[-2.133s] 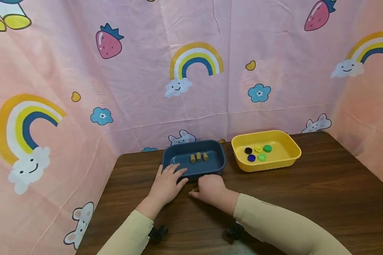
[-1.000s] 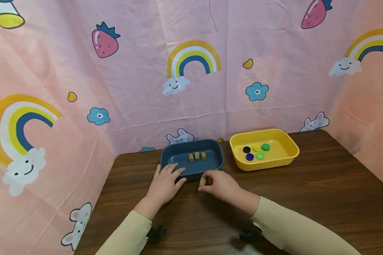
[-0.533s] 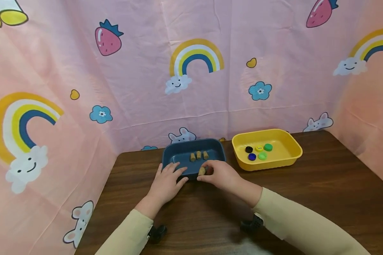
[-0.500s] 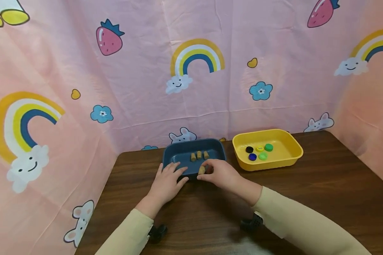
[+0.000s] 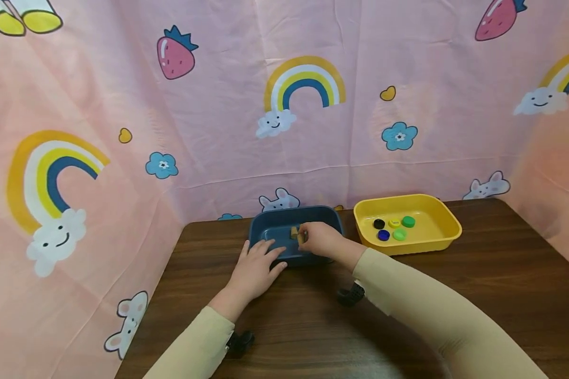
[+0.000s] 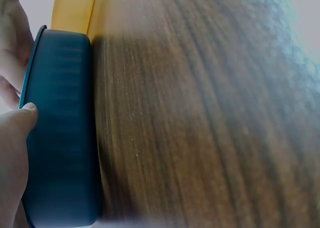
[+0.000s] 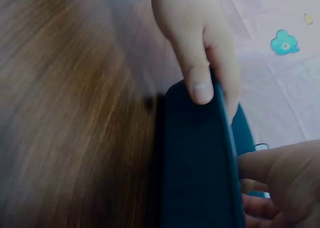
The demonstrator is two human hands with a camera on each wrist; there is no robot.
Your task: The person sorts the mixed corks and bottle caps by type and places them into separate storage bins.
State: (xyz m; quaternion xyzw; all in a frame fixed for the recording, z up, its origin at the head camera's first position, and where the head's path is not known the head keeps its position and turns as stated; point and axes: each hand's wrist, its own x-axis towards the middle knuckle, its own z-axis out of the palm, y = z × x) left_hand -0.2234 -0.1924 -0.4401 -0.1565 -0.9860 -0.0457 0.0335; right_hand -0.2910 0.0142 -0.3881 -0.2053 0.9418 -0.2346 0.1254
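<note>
In the head view, my right hand (image 5: 323,239) reaches into the dark blue tray (image 5: 277,221) and pinches a tan cork (image 5: 301,239) between thumb and fingers. Another cork (image 5: 293,232) stands just left of it on the tray floor; the right hand hides the rest of that area. My left hand (image 5: 255,269) is at the tray's front left. Its thumb (image 7: 201,85) lies outside the wall in the right wrist view, with the fingers over the rim on the inner side. The right hand (image 6: 15,43) shows past the tray's rim in the left wrist view.
To the right of the dark tray stands a yellow tray (image 5: 433,247) with several bottle caps, among them a black one (image 5: 379,224) and a blue one (image 5: 383,235). Both trays stand on a dark wooden table (image 5: 303,326), before a pink patterned cloth (image 5: 227,116).
My right hand has lifted a cork from the table in front of the dark tray, over its front wall and in among the other corks. The left hand has kept its place on the rim.
</note>
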